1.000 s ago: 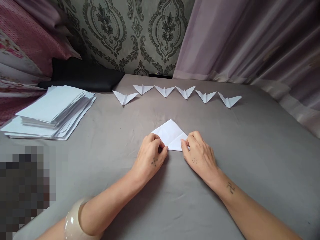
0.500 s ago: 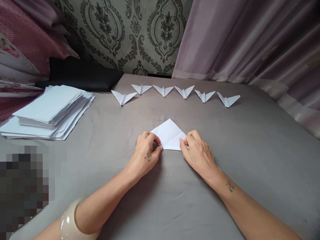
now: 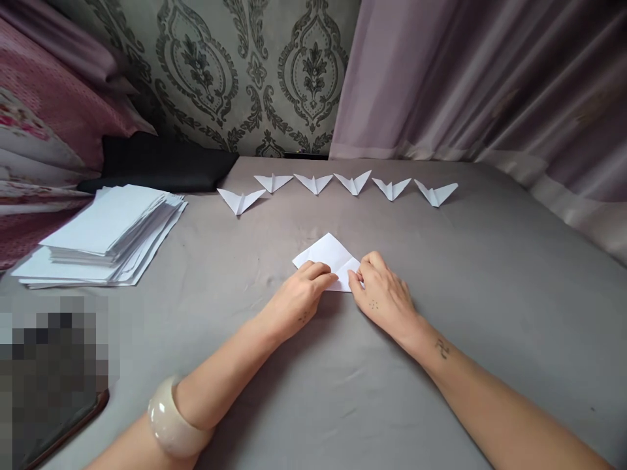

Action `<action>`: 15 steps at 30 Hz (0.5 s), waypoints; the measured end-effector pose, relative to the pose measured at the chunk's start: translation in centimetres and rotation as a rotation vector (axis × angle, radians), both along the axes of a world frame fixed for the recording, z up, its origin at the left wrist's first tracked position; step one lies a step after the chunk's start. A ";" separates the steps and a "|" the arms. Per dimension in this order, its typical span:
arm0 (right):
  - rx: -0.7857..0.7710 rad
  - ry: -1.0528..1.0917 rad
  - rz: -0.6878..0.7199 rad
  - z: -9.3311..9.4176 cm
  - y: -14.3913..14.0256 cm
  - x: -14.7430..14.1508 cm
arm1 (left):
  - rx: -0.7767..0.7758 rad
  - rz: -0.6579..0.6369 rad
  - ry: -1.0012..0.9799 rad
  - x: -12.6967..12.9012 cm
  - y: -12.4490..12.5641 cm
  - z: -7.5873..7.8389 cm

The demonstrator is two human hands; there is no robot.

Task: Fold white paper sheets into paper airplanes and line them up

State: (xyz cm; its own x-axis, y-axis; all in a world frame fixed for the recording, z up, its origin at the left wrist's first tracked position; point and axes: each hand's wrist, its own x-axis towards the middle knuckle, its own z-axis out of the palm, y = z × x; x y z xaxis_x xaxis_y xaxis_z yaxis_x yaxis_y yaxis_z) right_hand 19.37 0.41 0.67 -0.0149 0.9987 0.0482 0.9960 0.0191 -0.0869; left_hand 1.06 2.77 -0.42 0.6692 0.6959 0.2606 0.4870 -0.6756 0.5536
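Observation:
A white sheet of folded paper lies on the grey cloth in front of me, its pointed corner facing away and crease lines showing on it. My left hand has its fingers pressed together on the paper's near edge, around the middle. At the right corner, my right hand pinches the paper between thumb and bent fingers. Both hands hide parts of the near edge. Beyond them stands a row of several folded paper planes with raised wings.
A stack of white paper lies at the left, with a black cloth behind it. A blurred dark object is at the near left. Patterned wall and a purple curtain border the far side.
My left hand has moved right along the paper's near edge, uncovering its left corner. My right hand stays at the right corner. The view has tilted slightly.

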 end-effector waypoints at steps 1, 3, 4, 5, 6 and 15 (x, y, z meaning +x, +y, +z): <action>0.002 0.001 0.006 0.0 0.0 0.0 | 0.014 -0.014 0.034 0.0 0.1 -0.2; 0.004 0.002 0.014 -0.1 0.0 0.0 | 0.046 -0.020 0.074 0.1 0.2 -0.5; 0.003 0.002 0.016 0.0 0.0 0.0 | 0.064 -0.016 0.087 0.1 0.2 -0.6; 0.001 0.002 0.014 0.0 0.0 0.0 | 0.082 -0.011 0.099 0.1 0.2 -0.7; -0.004 0.003 0.010 0.0 -0.1 0.0 | 0.095 -0.005 0.111 0.1 0.3 -0.9; 0.012 0.017 -0.016 0.4 -0.9 0.4 | 0.163 0.120 0.227 -0.2 0.4 -1.3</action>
